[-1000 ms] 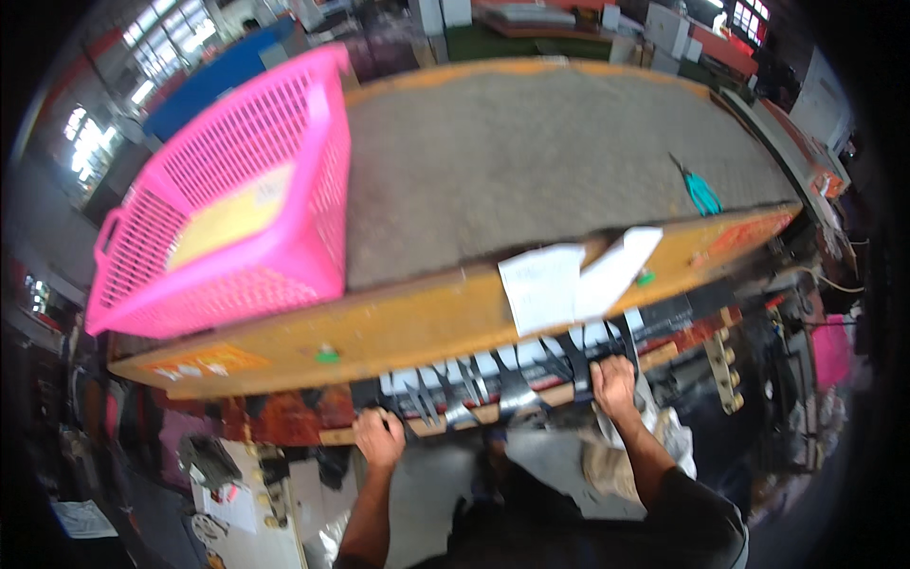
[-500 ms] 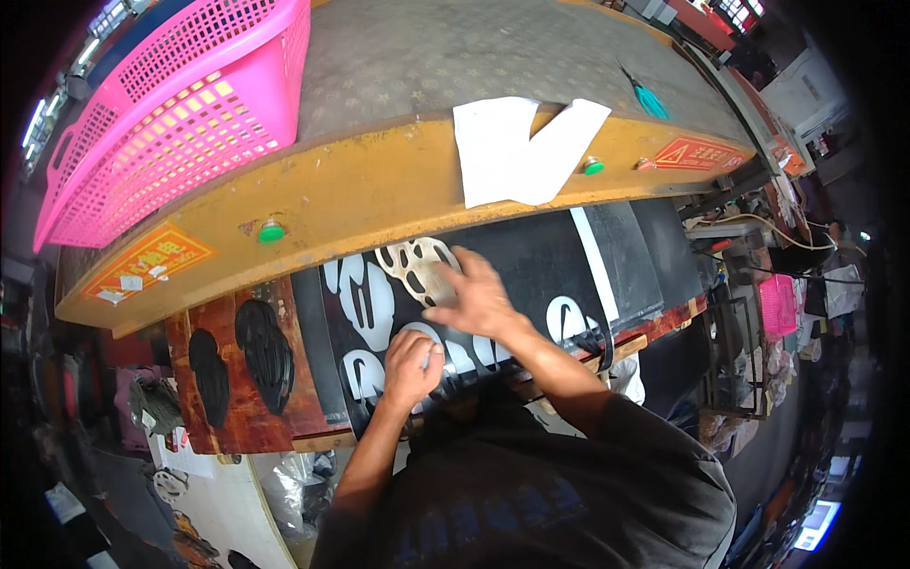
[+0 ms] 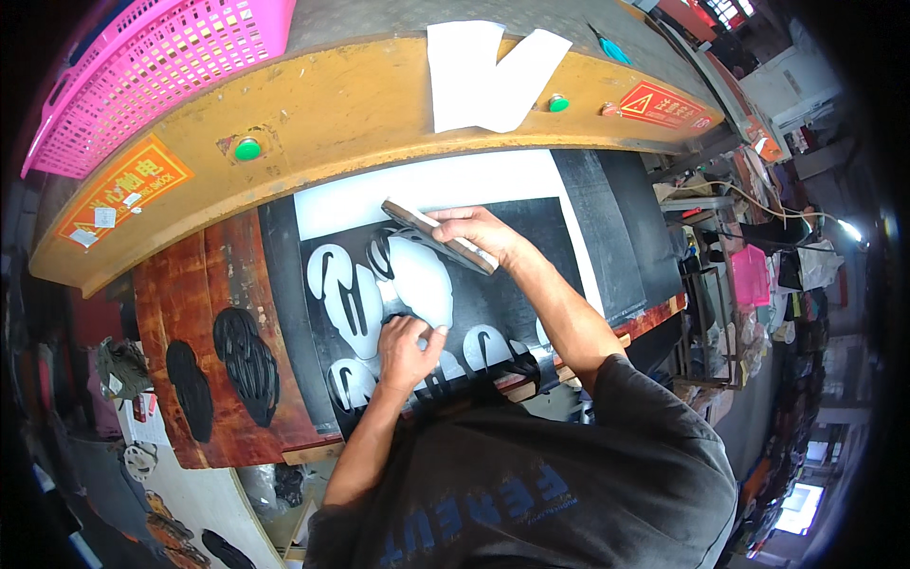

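Note:
My right hand (image 3: pixel 477 232) grips a cutting die (image 3: pixel 441 237), an openwork frame with a brownish rim, tilted on edge above a black sheet (image 3: pixel 512 261). Sole-shaped openings in the sheet show the white board (image 3: pixel 398 185) under it. Just below the die lies a large white opening (image 3: pixel 422 284), with dark slotted pieces at its upper left. My left hand (image 3: pixel 408 353) is closed at this opening's lower end, fingers curled and thumb against the sheet. What it pinches, if anything, is hidden.
A yellow machine beam (image 3: pixel 322 104) with green buttons crosses behind the sheet, and white paper (image 3: pixel 464 85) hangs on it. Stacks of black cut pieces (image 3: pixel 248 365) lie on the reddish board (image 3: pixel 190 284) at left. A pink basket (image 3: pixel 190 76) stands at the far left.
My right hand has lifted the die off the sheet and tipped it on edge, uncovering the large opening. My left hand stays low on the sheet. The whole view has shifted.

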### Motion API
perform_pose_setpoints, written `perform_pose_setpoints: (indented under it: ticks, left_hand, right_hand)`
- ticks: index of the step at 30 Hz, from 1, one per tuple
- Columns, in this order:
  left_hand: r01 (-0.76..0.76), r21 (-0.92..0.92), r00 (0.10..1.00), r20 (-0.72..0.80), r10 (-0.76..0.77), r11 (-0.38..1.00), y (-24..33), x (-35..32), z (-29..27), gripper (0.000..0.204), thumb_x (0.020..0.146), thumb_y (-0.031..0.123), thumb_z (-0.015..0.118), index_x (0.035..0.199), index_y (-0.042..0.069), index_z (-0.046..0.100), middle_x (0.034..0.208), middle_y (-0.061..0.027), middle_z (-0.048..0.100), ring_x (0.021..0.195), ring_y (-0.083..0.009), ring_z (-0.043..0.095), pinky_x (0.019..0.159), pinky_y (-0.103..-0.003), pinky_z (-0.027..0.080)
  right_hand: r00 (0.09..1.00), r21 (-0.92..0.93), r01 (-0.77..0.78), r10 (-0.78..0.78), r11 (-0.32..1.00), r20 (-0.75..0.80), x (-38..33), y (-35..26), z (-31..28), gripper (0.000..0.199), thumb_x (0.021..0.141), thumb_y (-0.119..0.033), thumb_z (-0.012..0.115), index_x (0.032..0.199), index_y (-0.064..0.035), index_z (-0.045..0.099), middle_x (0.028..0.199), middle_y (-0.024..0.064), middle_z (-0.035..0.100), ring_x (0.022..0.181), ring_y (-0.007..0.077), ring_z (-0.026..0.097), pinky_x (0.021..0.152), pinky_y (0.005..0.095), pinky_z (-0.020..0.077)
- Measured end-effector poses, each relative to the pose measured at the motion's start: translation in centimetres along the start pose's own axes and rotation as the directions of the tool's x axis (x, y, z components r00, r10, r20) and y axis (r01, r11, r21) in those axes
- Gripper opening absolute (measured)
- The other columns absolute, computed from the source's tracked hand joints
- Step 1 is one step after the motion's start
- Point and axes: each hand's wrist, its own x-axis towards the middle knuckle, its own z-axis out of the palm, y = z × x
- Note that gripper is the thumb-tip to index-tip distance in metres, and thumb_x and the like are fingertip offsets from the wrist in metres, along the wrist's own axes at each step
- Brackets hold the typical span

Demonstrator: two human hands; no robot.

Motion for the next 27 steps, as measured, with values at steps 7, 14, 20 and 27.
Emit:
perform_pose_setpoints:
  ticks: [7, 14, 20, 27]
  left_hand:
    - [0.338, 0.069, 0.896, 0.282, -0.343, 0.939, 6.1, 6.8, 1.6, 0.096, 0.09, 0.056, 0.083, 0.137, -0.02, 0.048, 0.101, -0.0283, 0.075, 0.101, -0.0429, 0.076, 0.089, -0.049, 0.061]
    - [0.155, -0.147, 0.942, 0.319, -0.102, 0.977, 2.8, 6.1, 1.5, 0.038, 0.106, 0.016, 0.061, 0.132, -0.011, 0.06, 0.092, -0.0201, 0.076, 0.073, -0.0271, 0.078, 0.071, -0.039, 0.062]
    - [0.393, -0.085, 0.912, 0.16, -0.376, 0.916, 2.2, 5.7, 1.5, 0.027, 0.102, 0.013, 0.053, 0.112, -0.008, 0.067, 0.079, -0.0179, 0.075, 0.067, -0.0259, 0.078, 0.066, -0.038, 0.062]
    - [0.467, -0.153, 0.884, 0.075, -0.461, 0.871, 2.9, 6.7, 4.3, 0.035, 0.098, 0.021, 0.058, 0.117, -0.007, 0.066, 0.066, -0.0155, 0.071, 0.059, -0.0259, 0.074, 0.06, -0.039, 0.059]
  right_hand:
    - [0.999, 0.058, -0.009, 0.011, 0.998, -0.041, -0.9, 0.8, 2.1, 0.054, 0.084, -0.018, 0.086, 0.134, -0.0002, 0.075, 0.113, 0.0088, 0.078, 0.1, 0.017, 0.07, 0.09, 0.0317, 0.057]
    - [0.998, 0.095, -0.012, 0.017, 0.995, -0.06, -0.6, 1.0, 1.9, 0.056, 0.085, -0.018, 0.087, 0.136, -0.0013, 0.074, 0.113, 0.009, 0.078, 0.096, 0.0164, 0.07, 0.087, 0.0304, 0.0582]
    - [0.996, 0.056, 0.017, -0.012, 0.998, -0.09, -0.3, 1.2, 1.6, 0.058, 0.081, -0.023, 0.089, 0.132, 0.0019, 0.076, 0.112, 0.0119, 0.078, 0.098, 0.0187, 0.071, 0.084, 0.0318, 0.0584]
    - [0.996, 0.091, 0.046, -0.038, 0.995, -0.08, 0.2, 2.2, 1.6, 0.062, 0.08, -0.023, 0.09, 0.134, 0.0021, 0.074, 0.116, 0.0123, 0.077, 0.1, 0.0189, 0.07, 0.088, 0.0309, 0.0567]
